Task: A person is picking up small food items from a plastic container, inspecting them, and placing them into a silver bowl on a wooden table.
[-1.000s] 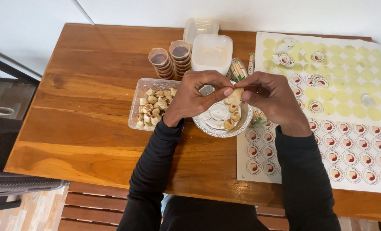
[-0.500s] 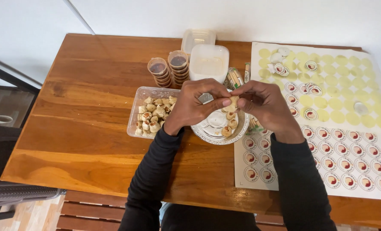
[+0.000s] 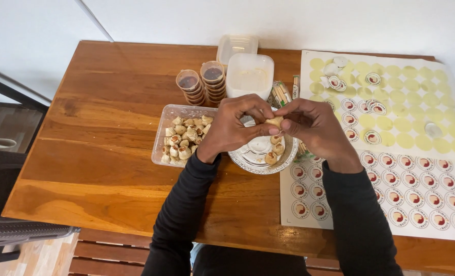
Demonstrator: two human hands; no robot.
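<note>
Both hands, left (image 3: 232,128) and right (image 3: 312,125), pinch one small roll (image 3: 274,122) over the foil dish (image 3: 248,162). Perhaps four rolls placed; the tray (image 3: 162,133) is still full.

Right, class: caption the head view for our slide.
Both hands pinch a small pastry roll above a foil dish.

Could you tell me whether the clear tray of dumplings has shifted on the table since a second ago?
No: the clear tray sits beside the foil dish, below the sauce cups, as before.
</note>
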